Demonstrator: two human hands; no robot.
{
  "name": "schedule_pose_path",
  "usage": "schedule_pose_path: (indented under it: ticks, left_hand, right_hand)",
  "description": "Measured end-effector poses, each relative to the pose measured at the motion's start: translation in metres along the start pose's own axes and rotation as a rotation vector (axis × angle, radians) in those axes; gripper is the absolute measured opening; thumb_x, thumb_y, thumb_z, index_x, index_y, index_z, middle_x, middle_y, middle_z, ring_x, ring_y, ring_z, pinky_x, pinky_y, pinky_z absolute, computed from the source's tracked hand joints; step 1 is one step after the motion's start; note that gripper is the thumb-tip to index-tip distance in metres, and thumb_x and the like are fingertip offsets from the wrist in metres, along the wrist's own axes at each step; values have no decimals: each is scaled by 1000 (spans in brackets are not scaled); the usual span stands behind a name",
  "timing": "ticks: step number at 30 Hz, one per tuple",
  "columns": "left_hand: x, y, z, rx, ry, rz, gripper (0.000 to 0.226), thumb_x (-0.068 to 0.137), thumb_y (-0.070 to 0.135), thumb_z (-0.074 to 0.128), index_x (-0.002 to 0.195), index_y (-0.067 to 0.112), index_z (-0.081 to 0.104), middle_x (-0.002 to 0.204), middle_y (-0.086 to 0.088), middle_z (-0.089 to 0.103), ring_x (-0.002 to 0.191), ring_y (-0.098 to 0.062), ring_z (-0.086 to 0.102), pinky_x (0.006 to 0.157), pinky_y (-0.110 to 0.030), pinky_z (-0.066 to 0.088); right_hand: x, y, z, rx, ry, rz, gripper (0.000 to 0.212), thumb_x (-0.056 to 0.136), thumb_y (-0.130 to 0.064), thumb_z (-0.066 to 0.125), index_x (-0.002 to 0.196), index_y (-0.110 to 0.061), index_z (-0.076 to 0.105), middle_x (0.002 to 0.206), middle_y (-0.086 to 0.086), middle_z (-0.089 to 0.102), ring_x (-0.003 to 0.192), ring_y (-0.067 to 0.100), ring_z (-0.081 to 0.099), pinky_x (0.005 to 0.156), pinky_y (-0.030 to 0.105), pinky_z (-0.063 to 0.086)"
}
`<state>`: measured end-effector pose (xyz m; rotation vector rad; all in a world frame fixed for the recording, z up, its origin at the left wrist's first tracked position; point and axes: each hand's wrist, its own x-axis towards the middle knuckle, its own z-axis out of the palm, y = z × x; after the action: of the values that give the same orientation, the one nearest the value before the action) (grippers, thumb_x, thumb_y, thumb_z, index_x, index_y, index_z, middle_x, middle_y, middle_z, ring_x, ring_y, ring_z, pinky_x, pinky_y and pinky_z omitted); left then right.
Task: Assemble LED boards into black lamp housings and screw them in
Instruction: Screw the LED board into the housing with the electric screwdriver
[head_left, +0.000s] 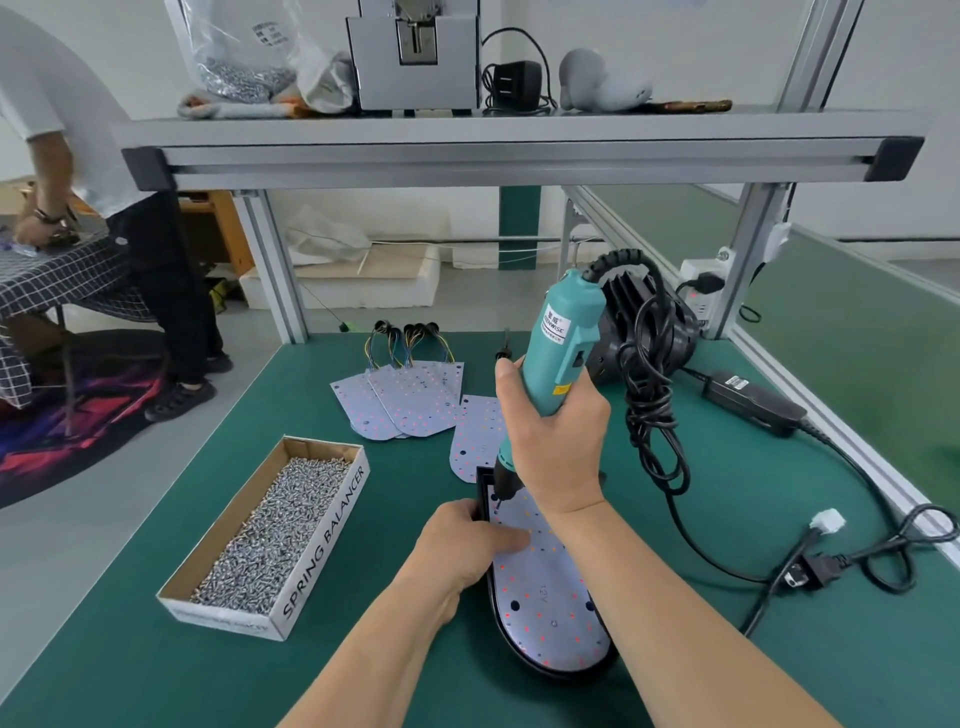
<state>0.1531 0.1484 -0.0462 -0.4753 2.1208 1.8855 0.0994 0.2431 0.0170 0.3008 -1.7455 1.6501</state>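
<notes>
Head view: we look down on a green counter (156, 649) under a metal shelf (519, 130).
Housing: we find the black housing (519, 660) lying flat by the near edge, about midway along it, its rounded end towards us.
Board: the board (550, 597) sits inside the housing, dotted face up, marked 12V.
Left hand: our left hand (467, 545) clamps the housing's left rim, with the fingers curled at it and the thumb pressed flat on the board.
Right hand: our right hand (553, 436) is wrapped round the teal driver (563, 343), which stands nearly upright with its top leaning right.
Bit: we see the bit (497, 493) down at the board's far left corner, just beyond the left hand. We cannot tell whether a screw sits under it.
Cord: the black cord (654, 415) hangs in loops right of the right hand and trails across the counter. An adapter (753, 402) lies by the right edge.
Box: a cardboard box (322, 545) full of screws (275, 530) lies towards the left edge, apart from the housing.
Spare boards: the spare boards (405, 400), fanned and with wire tails, lie towards the far edge.
Loose board: a loose board (475, 431) lies between them and the housing, partly behind the driver.
Casing: a black finned casing (644, 332) stands near the far right corner, behind the driver.
Plug: a plug (810, 571) lies near the right edge.
Shelf load: we make out a grey machine (415, 62) and a bag (244, 52).
Person: another person (140, 234) stands beyond the left edge.
</notes>
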Motion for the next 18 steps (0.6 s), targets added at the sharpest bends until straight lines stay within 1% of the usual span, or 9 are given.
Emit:
schedule_pose_path:
  ticks: [2, 5, 9, 10, 12, 14, 16, 17, 18]
  left_hand:
    - [1, 0, 0, -4, -1, -1, 13, 77, 4, 77, 87, 12, 76, 86, -1, 79, 82, -20, 76, 83, -35, 59]
    - [1, -1, 0, -7, -1, -7, 14, 77, 4, 77, 89, 12, 76, 86, 0, 79, 83, -21, 76, 86, -37, 59]
    - [3, -3, 0, -6, 19, -16, 16, 75, 5, 78, 90, 11, 75, 86, -2, 79, 86, -24, 75, 89, -41, 59]
    - [4, -3, 0, -6, 26, -18, 16, 75, 5, 79, 90, 10, 75, 86, -2, 78, 86, -24, 75, 89, -42, 59]
    - [4, -5, 1, -5, 36, -21, 17, 74, 5, 80, 90, 9, 75, 86, -2, 78, 85, -24, 75, 87, -41, 59]
    - [5, -5, 2, -5, 48, -25, 18, 74, 6, 81, 90, 7, 75, 85, -2, 78, 83, -22, 75, 79, -36, 61]
    - [6, -5, 2, -6, 59, -25, 17, 74, 6, 82, 88, 7, 75, 83, -2, 78, 79, -19, 75, 67, -28, 58]
    - [6, -5, 2, -10, 64, -22, 16, 74, 5, 82, 88, 6, 74, 82, -1, 78, 77, -18, 75, 63, -26, 56]
    - [5, -5, 2, -12, 67, -19, 16, 74, 5, 81, 88, 6, 74, 82, -1, 78, 77, -18, 75, 63, -25, 55]
  right_hand:
    - [0, 1, 1, 1, -6, 2, 35, 82, -40, 66, 72, -8, 56, 54, -7, 53, 50, 15, 51, 51, 28, 43]
    - [0, 3, 2, 7, -34, -9, 26, 83, -37, 66, 72, -16, 55, 56, -20, 55, 51, 8, 53, 54, 15, 40]
    - [0, 4, 4, 4, -42, -26, 25, 82, -37, 66, 71, -19, 53, 57, -24, 56, 52, 6, 54, 54, 12, 39]
    - [-1, 5, 5, 8, -38, -24, 25, 82, -37, 66, 70, -19, 52, 56, -23, 55, 51, 5, 53, 54, 12, 38]
    - [-4, 7, 5, 26, -38, 7, 28, 81, -38, 66, 68, -22, 48, 53, -17, 51, 47, 7, 47, 51, 20, 39]
    - [-7, 7, 6, 33, -53, 41, 32, 82, -35, 68, 66, -28, 42, 50, -14, 44, 45, 9, 41, 49, 28, 38]
    - [-8, 6, 8, 27, -74, 57, 33, 84, -29, 69, 67, -30, 40, 51, -13, 42, 46, 13, 41, 49, 30, 38]
    - [-8, 5, 10, 30, -83, 59, 33, 85, -27, 69, 68, -30, 41, 52, -13, 43, 47, 14, 41, 50, 30, 38]
    - [-9, 5, 11, 33, -84, 60, 32, 85, -26, 69, 68, -30, 41, 52, -13, 43, 47, 14, 42, 50, 29, 38]
